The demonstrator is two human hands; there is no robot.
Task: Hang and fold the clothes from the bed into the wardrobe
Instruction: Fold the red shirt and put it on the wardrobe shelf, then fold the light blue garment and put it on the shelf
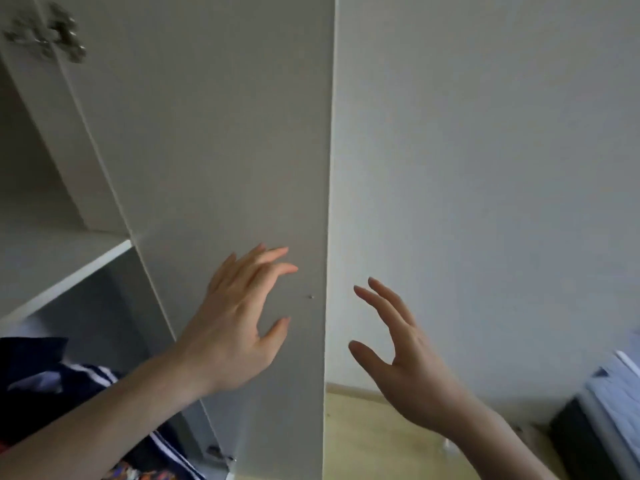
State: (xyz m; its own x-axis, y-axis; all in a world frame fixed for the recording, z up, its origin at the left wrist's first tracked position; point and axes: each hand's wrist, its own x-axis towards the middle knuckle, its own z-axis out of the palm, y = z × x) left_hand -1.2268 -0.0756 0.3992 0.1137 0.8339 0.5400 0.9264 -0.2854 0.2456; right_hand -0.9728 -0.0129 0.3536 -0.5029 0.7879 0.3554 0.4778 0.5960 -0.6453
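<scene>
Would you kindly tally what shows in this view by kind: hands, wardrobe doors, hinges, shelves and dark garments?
Hands: 2, left hand and right hand, both empty
Wardrobe doors: 1, open door
Hinges: 2, upper hinge, lower hinge
Shelves: 1, white shelf
Dark garments: 1, navy striped garment
Total: 7

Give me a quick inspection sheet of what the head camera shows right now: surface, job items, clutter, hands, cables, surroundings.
Surface: white wardrobe shelf at left, bare on the part in view.
Job's things: dark navy garment with white stripes in the wardrobe compartment below the shelf; open wardrobe door seen from its inner side, with a metal hinge at top left.
Clutter: something orange patterned at the bottom edge, too little shown to identify.
Hands: left hand open, fingers spread in front of the door; right hand open, holding nothing.
Cables: nothing seen.
Surroundings: white wall, wooden floor, pale blue bedding at right.
</scene>
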